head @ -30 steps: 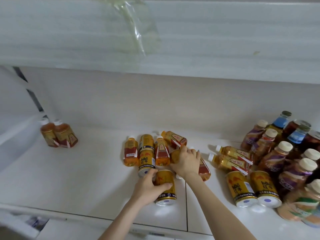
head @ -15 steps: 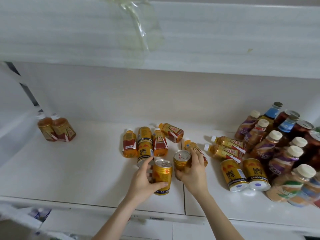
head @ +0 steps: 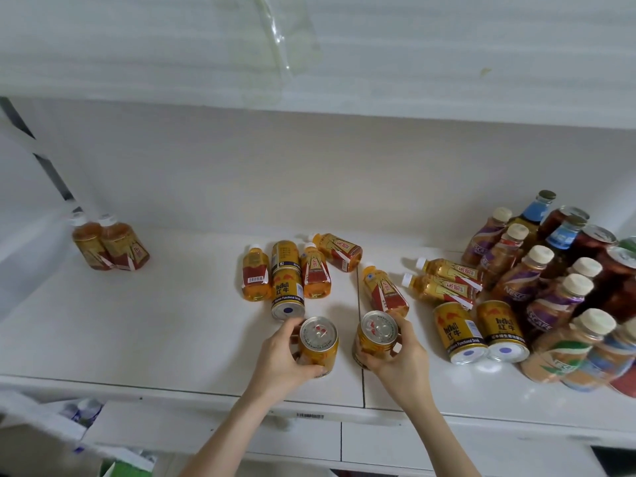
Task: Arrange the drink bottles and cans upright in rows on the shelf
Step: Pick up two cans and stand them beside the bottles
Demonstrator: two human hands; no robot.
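Observation:
My left hand (head: 280, 356) grips an upright gold can (head: 318, 342) near the front of the white shelf (head: 155, 325). A second upright gold can (head: 378, 333) is in my right hand (head: 401, 356), a hand's width to the right. Behind them lie two more gold cans (head: 287, 284) end to end, between several amber tea bottles (head: 315, 275) on their sides. Two gold cans (head: 459, 333) lie further right beside two lying tea bottles (head: 444, 278). Two tea bottles (head: 110, 244) stand upright at the back left.
A dense cluster of upright coffee bottles (head: 537, 280), blue-labelled bottles and dark red cans (head: 619, 280) fills the right end of the shelf. An upper shelf (head: 309, 63) overhangs. A seam (head: 360, 339) splits the shelf board. Packaging lies below at the lower left.
Both cans, lying or tilted a second ago, now stand upright in my hands. They have moved apart and toward the shelf's front edge. The camera has moved closer.

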